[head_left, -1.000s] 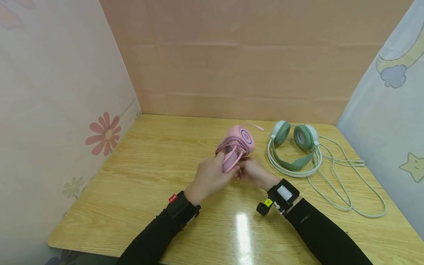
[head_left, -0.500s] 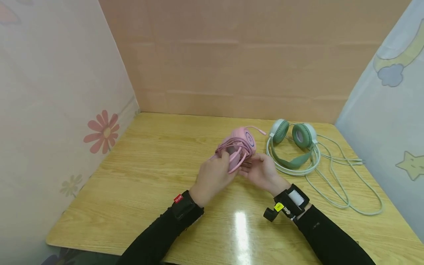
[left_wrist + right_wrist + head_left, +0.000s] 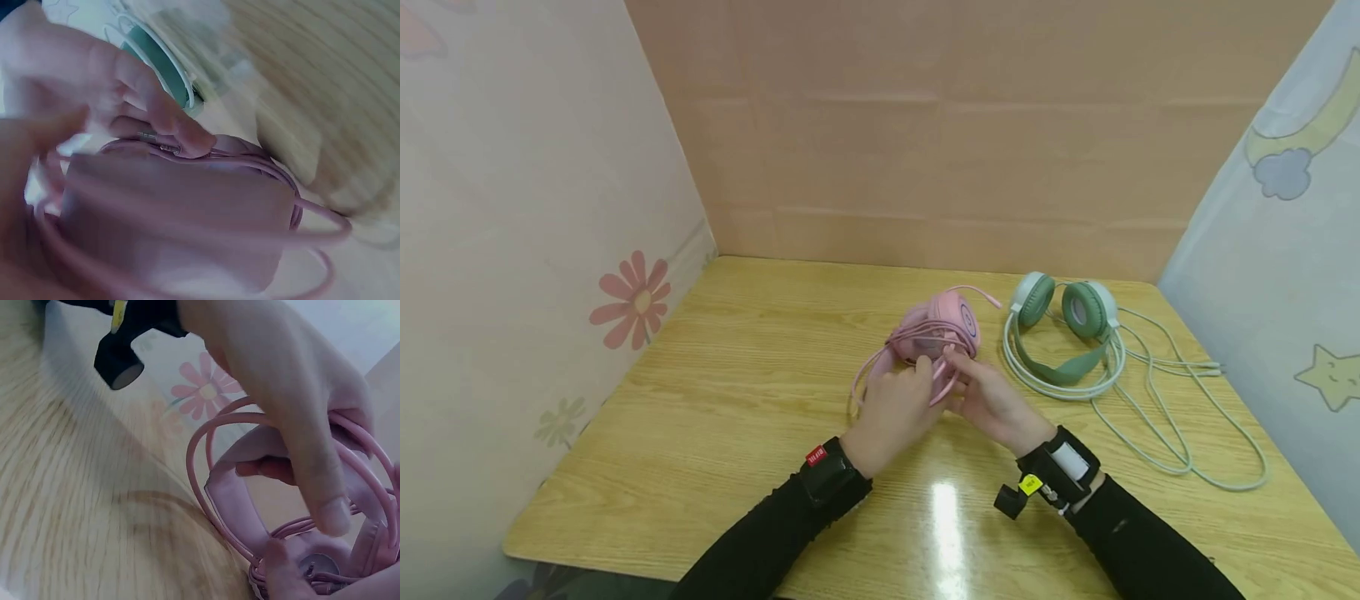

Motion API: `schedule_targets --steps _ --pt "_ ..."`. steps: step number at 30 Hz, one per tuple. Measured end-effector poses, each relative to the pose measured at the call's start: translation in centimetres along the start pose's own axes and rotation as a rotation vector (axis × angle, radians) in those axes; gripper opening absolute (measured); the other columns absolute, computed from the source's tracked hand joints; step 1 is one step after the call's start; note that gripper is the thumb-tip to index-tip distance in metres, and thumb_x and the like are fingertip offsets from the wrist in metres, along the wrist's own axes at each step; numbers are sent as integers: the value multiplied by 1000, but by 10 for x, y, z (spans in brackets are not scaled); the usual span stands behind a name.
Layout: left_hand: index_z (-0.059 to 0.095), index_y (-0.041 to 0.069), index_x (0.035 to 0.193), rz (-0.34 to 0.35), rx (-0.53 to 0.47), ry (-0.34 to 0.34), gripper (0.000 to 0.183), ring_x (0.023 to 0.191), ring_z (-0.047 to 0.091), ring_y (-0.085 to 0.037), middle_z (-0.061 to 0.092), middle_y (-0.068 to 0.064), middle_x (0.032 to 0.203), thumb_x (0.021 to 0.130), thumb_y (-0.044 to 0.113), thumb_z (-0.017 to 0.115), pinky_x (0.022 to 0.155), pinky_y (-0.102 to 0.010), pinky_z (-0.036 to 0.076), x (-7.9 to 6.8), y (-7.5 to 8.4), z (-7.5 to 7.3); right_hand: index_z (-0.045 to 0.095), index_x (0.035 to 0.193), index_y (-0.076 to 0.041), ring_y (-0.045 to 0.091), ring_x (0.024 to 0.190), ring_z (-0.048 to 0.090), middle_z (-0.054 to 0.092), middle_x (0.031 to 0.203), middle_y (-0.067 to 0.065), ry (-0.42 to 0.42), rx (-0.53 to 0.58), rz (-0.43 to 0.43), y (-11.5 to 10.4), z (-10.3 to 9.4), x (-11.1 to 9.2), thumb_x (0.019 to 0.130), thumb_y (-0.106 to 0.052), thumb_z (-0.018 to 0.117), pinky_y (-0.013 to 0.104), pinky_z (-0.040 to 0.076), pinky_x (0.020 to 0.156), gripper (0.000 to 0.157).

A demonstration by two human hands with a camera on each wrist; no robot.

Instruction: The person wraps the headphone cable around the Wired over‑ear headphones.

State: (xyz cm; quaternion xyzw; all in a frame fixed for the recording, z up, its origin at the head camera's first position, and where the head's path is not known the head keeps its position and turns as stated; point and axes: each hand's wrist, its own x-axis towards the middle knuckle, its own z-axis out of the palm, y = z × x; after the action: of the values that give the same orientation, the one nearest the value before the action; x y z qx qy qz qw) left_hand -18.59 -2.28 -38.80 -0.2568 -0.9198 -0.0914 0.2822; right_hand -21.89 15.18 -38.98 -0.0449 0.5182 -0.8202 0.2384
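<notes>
Both hands are on a pair of pink headphones [image 3: 961,317], whose thin cable is wound around the ear cups. My left hand [image 3: 895,412] reaches over the twin-hoop headband [image 3: 197,462] and holds it, with some fingers under the padded strap [image 3: 240,509]. From the other side, my right hand [image 3: 996,404] pinches the wound cable [image 3: 250,160] close to its metal plug [image 3: 169,149]. In the right wrist view, my right hand's fingertip [image 3: 281,565] lies low beside the coils. A slim pink microphone boom [image 3: 981,293] points away from the cups.
Green and white headphones [image 3: 1093,312] sit at the table's back right. Their pale cable [image 3: 1180,450] loops widely along the right side. Patterned cloth walls [image 3: 550,250] flank the wooden table [image 3: 737,383], with a brown backdrop [image 3: 925,150] behind.
The pink headphones have turned, and headband hoops now show left of my left hand. My right hand has gone from below the ear cups up to the wound cable.
</notes>
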Motion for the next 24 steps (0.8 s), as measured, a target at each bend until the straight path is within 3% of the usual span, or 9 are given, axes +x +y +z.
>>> schedule_targets --steps 3,6,8,10,13,17,20,24 --pt "58 8 101 -5 -179 -142 49 52 51 -6 50 8 63 88 52 74 44 -22 36 1 -4 -1 60 108 -17 13 91 60 66 98 -6 70 -35 -24 2 1 0 103 -28 55 31 45 84 13" --pt "58 6 114 -79 -391 -314 58 66 56 -9 56 6 77 95 60 60 54 -24 42 3 -10 -3 59 103 -17 12 89 57 63 95 -6 117 -29 -47 4 0 2 103 -23 50 29 44 83 11" --pt "59 6 115 -130 -464 -374 59 80 58 -12 60 3 85 99 62 51 68 -27 46 5 -15 -5 59 99 -17 10 88 57 62 93 -7 136 -21 -55 4 -1 3 102 -21 49 28 44 84 12" --pt "62 6 115 -175 -463 -388 59 89 59 -17 63 -1 93 102 60 44 76 -33 48 7 -23 -8 59 97 -17 9 86 58 62 90 -7 143 -13 -59 4 -3 5 102 -20 47 28 45 84 13" --pt "65 3 116 -255 -348 -364 55 101 61 -27 66 -10 104 104 53 45 86 -43 49 10 -38 -9 55 101 -16 9 82 58 60 87 -7 140 10 -65 4 -7 7 100 -18 47 27 45 83 8" --pt "62 0 120 -444 -271 -415 48 101 62 -35 62 -17 110 99 43 57 81 -49 52 13 -62 -4 45 111 -15 13 86 63 59 91 -4 116 37 -67 4 -12 8 100 -15 43 29 47 87 11" --pt "62 2 107 -539 -355 -501 40 87 62 -30 62 -13 99 95 39 63 71 -44 52 13 -77 2 42 121 -15 21 97 68 61 105 1 108 49 -49 4 -15 8 99 -15 42 31 49 92 21" --pt "62 2 101 -568 -522 -568 38 72 60 -24 63 -8 86 95 40 64 61 -35 47 13 -91 10 40 131 -15 23 104 66 59 118 5 81 84 -31 5 -17 10 99 -16 41 32 50 92 32"
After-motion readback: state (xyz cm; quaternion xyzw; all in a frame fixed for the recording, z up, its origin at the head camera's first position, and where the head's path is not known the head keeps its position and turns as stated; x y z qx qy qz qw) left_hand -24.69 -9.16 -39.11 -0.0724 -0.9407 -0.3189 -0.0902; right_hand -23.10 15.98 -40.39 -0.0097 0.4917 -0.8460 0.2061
